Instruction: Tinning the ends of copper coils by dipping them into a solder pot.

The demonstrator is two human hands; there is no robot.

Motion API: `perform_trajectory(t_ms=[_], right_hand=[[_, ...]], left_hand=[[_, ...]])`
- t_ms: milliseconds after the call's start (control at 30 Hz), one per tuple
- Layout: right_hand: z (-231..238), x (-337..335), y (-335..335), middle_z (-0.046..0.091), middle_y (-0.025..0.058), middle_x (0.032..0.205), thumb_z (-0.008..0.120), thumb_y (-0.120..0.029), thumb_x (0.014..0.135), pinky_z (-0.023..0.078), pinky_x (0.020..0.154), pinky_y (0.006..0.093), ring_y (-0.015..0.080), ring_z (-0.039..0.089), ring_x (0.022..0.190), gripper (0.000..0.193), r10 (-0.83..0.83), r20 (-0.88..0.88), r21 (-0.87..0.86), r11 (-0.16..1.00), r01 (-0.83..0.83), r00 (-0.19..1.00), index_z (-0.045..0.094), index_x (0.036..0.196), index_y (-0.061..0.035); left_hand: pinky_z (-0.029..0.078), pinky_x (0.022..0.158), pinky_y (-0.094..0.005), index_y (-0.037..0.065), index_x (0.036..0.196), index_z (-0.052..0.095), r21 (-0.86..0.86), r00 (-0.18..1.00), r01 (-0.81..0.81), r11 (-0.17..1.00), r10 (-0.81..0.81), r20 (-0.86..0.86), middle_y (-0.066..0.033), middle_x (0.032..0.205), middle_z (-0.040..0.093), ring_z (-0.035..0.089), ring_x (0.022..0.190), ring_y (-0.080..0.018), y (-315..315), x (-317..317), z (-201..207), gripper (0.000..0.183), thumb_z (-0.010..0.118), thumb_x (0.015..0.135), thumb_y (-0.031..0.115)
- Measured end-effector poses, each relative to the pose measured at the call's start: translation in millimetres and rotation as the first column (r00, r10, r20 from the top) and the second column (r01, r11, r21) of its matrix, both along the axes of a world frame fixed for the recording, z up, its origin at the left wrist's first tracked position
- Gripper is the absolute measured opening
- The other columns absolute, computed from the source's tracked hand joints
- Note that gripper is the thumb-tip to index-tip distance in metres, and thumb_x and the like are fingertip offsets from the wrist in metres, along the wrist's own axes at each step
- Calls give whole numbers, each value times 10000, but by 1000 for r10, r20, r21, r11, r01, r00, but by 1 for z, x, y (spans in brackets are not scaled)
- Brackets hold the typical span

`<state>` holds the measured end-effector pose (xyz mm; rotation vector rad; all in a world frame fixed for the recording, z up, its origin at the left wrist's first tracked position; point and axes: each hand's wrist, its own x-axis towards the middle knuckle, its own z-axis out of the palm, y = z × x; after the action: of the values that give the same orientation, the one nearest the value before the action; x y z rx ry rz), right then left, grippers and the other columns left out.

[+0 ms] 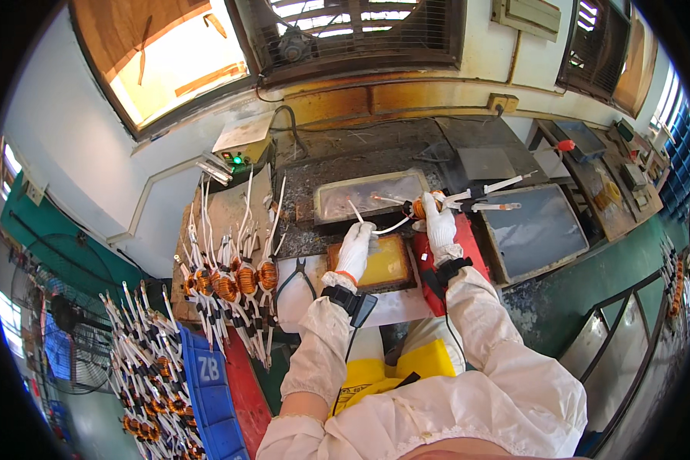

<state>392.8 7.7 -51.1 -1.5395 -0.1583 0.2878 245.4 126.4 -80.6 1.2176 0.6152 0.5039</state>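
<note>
Both of my hands wear white gloves. My right hand point(439, 224) is closed around a copper-wound toroidal coil point(419, 208), whose white-sleeved leads point(492, 205) with black bands stick out to the right. My left hand point(356, 249) pinches one white-sleeved lead point(392, 227) that runs from the coil's left side. The coil hangs by the right end of a rectangular pot with a dull silvery surface point(360, 201). Below my left hand is a shallow tray of amber liquid point(387, 264). A red container or board point(471, 241) lies partly under my right wrist.
Several finished-looking coils point(226, 287) stand on the bench at left, near cutting pliers point(296, 282). A blue bin point(211, 383) and more coils fill the lower left. A control box with a green light point(241, 149) sits behind. A grey-surfaced tray point(533, 230) lies right.
</note>
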Motion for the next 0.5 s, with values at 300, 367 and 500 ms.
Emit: perform_trajectory(t_ms=[300, 367, 500], right_hand=[[18, -13, 1, 655, 160, 851, 673, -469, 754, 522, 549, 301, 198, 655, 583, 604, 73, 150, -362, 932, -14, 986, 562, 1119, -1], [16, -15, 1, 660, 175, 849, 679, -484, 735, 526, 644, 342, 239, 672, 713, 615, 73, 216, -355, 935, 9, 974, 575, 1099, 1], [9, -11, 5, 661, 207, 867, 642, -569, 714, 500, 759, 395, 322, 653, 846, 667, 114, 285, -470, 882, 35, 952, 611, 1045, 9]], left_hand=[[485, 631, -302, 77, 1017, 566, -142, 998, -38, 989, 45, 46, -28, 841, 539, 516, 700, -133, 4, -5, -4, 214, 484, 938, 259], [486, 636, -304, 76, 1019, 566, -158, 997, -40, 987, 49, 55, -32, 842, 540, 518, 703, -136, 5, -6, -7, 218, 489, 936, 262], [497, 634, -300, 66, 1004, 577, -179, 997, -55, 982, 65, 50, -46, 834, 548, 532, 688, -140, 7, -6, -10, 245, 489, 931, 283]])
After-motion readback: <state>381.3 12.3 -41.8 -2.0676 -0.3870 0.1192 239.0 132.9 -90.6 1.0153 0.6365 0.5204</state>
